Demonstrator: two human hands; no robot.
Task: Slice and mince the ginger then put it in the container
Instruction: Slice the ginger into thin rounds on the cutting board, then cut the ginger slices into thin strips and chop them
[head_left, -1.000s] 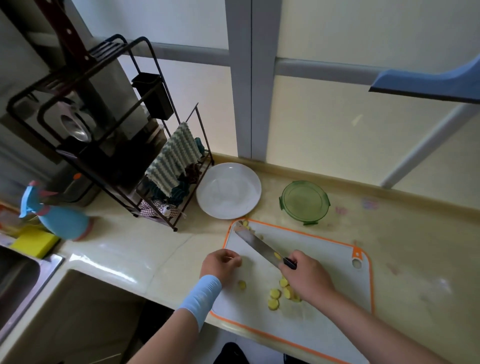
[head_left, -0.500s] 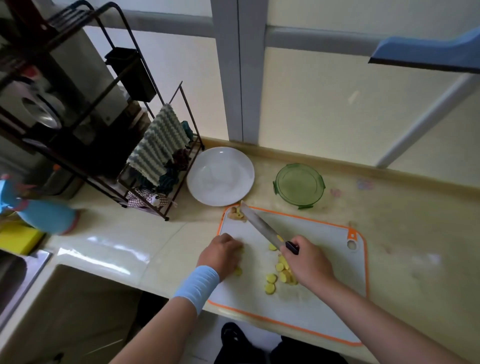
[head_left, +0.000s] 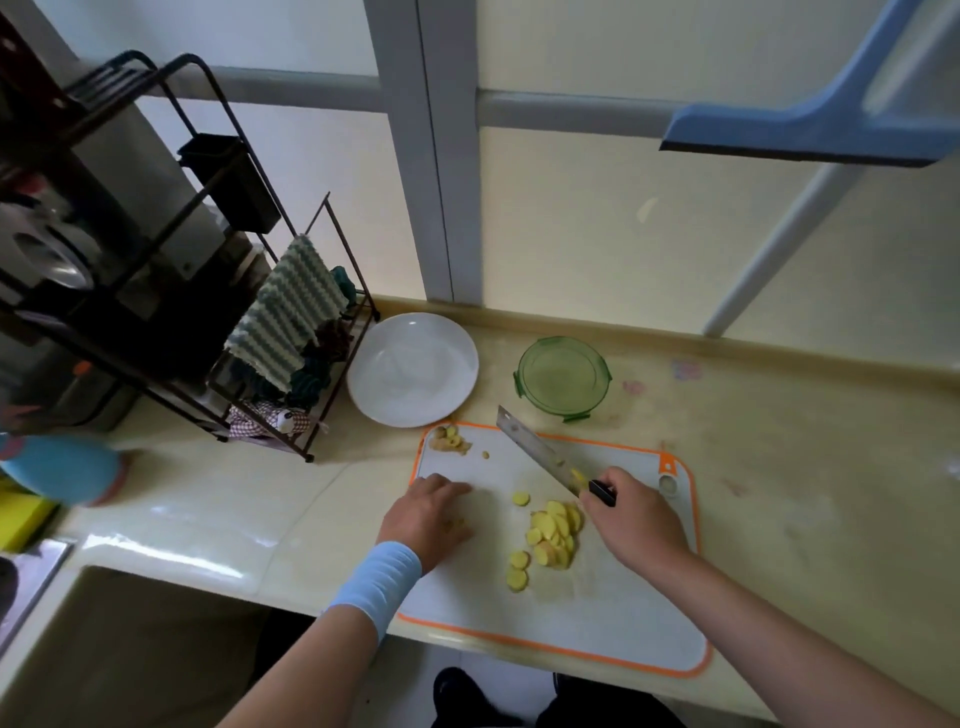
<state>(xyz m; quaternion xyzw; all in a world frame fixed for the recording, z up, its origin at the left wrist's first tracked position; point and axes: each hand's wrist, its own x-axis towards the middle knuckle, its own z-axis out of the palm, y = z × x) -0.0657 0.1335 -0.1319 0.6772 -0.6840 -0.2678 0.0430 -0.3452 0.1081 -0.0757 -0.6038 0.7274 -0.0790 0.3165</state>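
Two hands over the cutting board (head_left: 597, 613): right hand (head_left: 636, 519) grips the knife (head_left: 535, 452) by its handle, blade angled toward the far-left corner, probably lifted clear of the pile. Left hand (head_left: 431, 512) rests knuckles-up, fingers curled; whether it pinches a piece I cannot tell. Ginger slices (head_left: 551, 535) lie heaped just beside the right hand, trimmings (head_left: 449, 440) parked at the far corner; green container (head_left: 562, 376) waits on the bench (head_left: 779, 467) beyond the board, handy for transfer.

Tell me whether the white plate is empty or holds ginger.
Empty. The plate shows only bare white surface; the ginger slices lie on the cutting board.
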